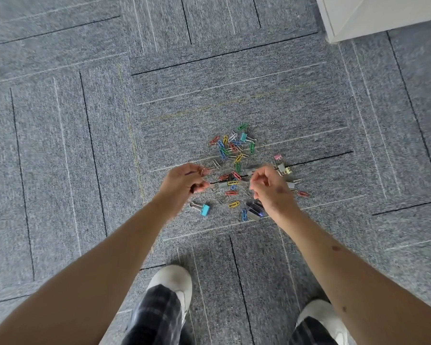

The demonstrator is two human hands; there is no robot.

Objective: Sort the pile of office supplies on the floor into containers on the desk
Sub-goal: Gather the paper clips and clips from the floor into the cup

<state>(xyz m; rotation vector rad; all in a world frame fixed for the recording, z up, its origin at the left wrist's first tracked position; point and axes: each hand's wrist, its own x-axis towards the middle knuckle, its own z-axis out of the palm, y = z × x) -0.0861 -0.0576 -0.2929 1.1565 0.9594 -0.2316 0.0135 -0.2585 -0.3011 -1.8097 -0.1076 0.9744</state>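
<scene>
Left hand (182,179) seemingly pinching clips (202,172), right hand (269,186) curled

Hands over a clip pile (234,155) on grey carpet (85,120)
Left hand (184,179) pinches a gold clip (202,172); right hand (269,186) curled, grip unclear.
</scene>
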